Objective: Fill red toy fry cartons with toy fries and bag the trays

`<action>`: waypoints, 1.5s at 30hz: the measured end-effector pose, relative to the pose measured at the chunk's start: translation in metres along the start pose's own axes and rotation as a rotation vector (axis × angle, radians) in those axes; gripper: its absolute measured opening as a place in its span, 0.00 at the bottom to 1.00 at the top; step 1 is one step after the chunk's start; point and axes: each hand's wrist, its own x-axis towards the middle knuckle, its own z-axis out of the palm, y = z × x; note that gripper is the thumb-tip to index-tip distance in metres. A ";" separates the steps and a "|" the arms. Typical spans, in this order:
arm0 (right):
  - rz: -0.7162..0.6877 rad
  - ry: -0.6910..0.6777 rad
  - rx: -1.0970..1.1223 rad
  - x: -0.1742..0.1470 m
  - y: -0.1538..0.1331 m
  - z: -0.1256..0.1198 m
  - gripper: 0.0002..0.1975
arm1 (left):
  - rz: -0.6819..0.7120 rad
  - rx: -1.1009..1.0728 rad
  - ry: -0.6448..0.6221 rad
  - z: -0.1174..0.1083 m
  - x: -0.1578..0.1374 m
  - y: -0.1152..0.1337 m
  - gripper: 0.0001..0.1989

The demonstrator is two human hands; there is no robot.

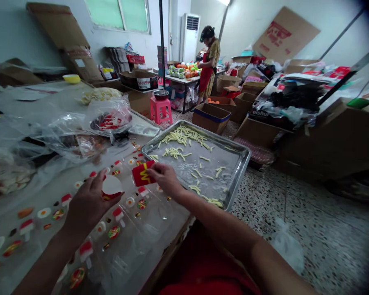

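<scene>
My left hand point(94, 196) is closed round a small red carton point(112, 185) with a white rounded face toward me. Between the thumb and fingers of my right hand point(164, 178) is another red carton point(140, 174), marked with a yellow zigzag like a letter M. Beneath both hands lies clear plastic sheeting with rows of small toy-like food pieces, among them a red-and-white popsicle piece point(118, 214), a fried egg piece point(130, 202) and a round pizza-like piece point(114, 232). Just beyond my right hand sits a metal tray point(245, 164) holding many pale yellow fry-shaped sticks point(184, 135).
On the left of the table is a plastic-lined bowl point(110, 122) of red pieces. A pink stool point(160, 110) carries a metal bowl point(161, 94). Open cardboard boxes point(210, 119) stand on the speckled floor. A person in a red apron point(206, 76) works at a far table.
</scene>
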 end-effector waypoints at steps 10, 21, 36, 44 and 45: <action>-0.262 -0.207 -0.697 -0.036 -0.014 0.002 0.07 | 0.154 -0.233 0.057 0.017 -0.008 0.090 0.47; -0.321 -0.417 -0.484 -0.004 0.014 -0.038 0.10 | -0.033 -0.154 -0.021 0.037 0.003 0.121 0.25; -0.487 -0.790 -1.328 0.189 0.062 -0.164 0.26 | -0.199 -0.395 -0.220 0.037 0.092 0.133 0.46; -0.388 -0.704 -1.426 0.184 0.068 -0.145 0.15 | -0.123 -0.225 -0.387 0.046 0.138 0.158 0.40; -0.346 -0.663 -1.420 0.181 0.068 -0.145 0.15 | -0.118 -0.190 -0.398 0.047 0.142 0.158 0.38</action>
